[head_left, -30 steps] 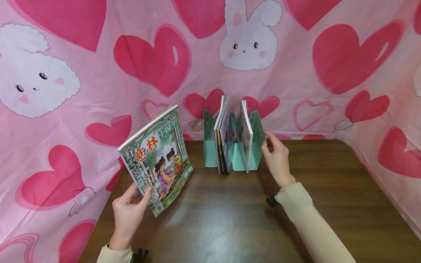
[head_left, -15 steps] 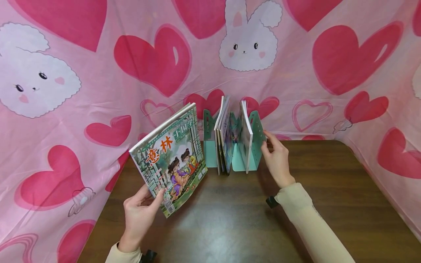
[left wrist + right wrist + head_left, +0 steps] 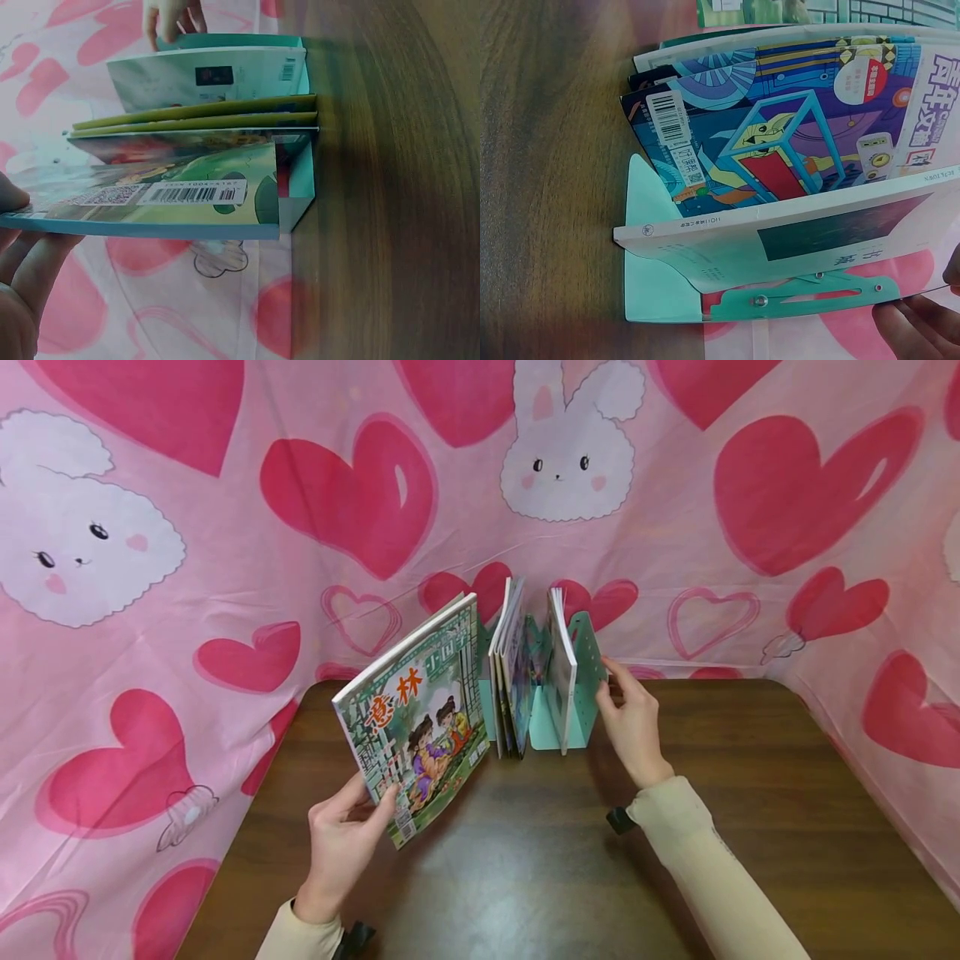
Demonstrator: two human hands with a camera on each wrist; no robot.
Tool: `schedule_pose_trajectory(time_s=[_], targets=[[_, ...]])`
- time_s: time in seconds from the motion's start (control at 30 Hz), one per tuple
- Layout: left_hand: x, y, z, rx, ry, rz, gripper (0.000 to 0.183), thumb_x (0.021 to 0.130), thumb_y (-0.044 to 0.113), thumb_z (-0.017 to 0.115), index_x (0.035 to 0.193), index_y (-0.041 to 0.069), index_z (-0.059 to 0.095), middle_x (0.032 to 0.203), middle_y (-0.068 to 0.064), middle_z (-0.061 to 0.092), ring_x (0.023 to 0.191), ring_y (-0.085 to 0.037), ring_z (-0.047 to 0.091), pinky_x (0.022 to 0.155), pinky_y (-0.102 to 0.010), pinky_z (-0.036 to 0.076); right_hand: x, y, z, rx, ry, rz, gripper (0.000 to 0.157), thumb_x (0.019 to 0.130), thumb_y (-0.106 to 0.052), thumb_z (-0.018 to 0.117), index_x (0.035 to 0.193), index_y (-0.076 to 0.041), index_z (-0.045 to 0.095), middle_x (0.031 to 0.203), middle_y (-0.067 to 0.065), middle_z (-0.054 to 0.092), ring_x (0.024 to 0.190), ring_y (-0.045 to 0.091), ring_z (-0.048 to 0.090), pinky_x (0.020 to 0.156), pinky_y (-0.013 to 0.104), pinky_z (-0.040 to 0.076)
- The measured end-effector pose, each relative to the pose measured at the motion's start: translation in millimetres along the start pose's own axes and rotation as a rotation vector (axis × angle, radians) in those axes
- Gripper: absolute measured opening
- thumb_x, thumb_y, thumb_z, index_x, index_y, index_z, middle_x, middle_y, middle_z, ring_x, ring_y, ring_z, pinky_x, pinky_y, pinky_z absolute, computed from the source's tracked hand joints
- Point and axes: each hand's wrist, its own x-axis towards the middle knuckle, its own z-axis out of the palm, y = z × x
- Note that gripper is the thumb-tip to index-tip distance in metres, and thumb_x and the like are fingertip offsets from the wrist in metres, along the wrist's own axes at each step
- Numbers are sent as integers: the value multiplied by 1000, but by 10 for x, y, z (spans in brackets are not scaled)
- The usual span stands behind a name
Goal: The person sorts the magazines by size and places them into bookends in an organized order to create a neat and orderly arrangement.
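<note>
My left hand (image 3: 341,843) grips a green-covered magazine (image 3: 431,718) by its lower left edge, thumb on the front cover. The magazine is tilted and held up off the table, its far right side overlapping the left end of a mint-green book rack (image 3: 588,660) in the head view. In the left wrist view, the magazine's barcode corner (image 3: 191,193) sits beside the rack's near end. My right hand (image 3: 633,722) pinches the upright right end plate of the rack between thumb and fingers. Several magazines (image 3: 510,681) and a white-covered book (image 3: 561,672) stand in the rack.
The rack stands near the back of a dark brown wooden table (image 3: 720,827). A pink cloth (image 3: 465,485) with hearts and rabbits hangs close behind it and along both sides. Between the standing magazines and the white-covered book there is a gap.
My left hand has carried the magazine rightward, from the table's left side to the rack's left end. My right hand has stayed on the rack's right end plate.
</note>
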Motion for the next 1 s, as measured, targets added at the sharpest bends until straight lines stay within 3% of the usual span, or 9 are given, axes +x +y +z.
schedule_pose_trajectory(time_s=[0.57, 0.87, 1.0], targets=[[87, -157, 359, 43, 19, -9, 46, 82, -11, 81, 126, 2, 75, 109, -18, 77, 77, -12, 75, 63, -17, 58, -8, 12, -1, 1, -6, -1, 40, 100, 1, 62, 139, -3, 64, 123, 22, 71, 95, 36, 70, 79, -1, 43], [186, -272, 544, 51, 62, 51, 46, 84, -11, 79, 128, 0, 73, 108, -19, 77, 79, -11, 74, 63, -17, 58, -16, 11, 0, -7, 1, -3, 39, 100, 1, 62, 139, -3, 64, 123, 23, 71, 94, 36, 70, 79, -1, 42], [220, -317, 643, 53, 97, 66, 46, 84, -12, 78, 128, -1, 73, 108, -19, 77, 83, -18, 75, 62, -18, 58, -18, 18, 8, -6, 8, -8, 38, 100, 1, 62, 138, -2, 65, 122, 22, 72, 92, 36, 70, 78, -1, 43]])
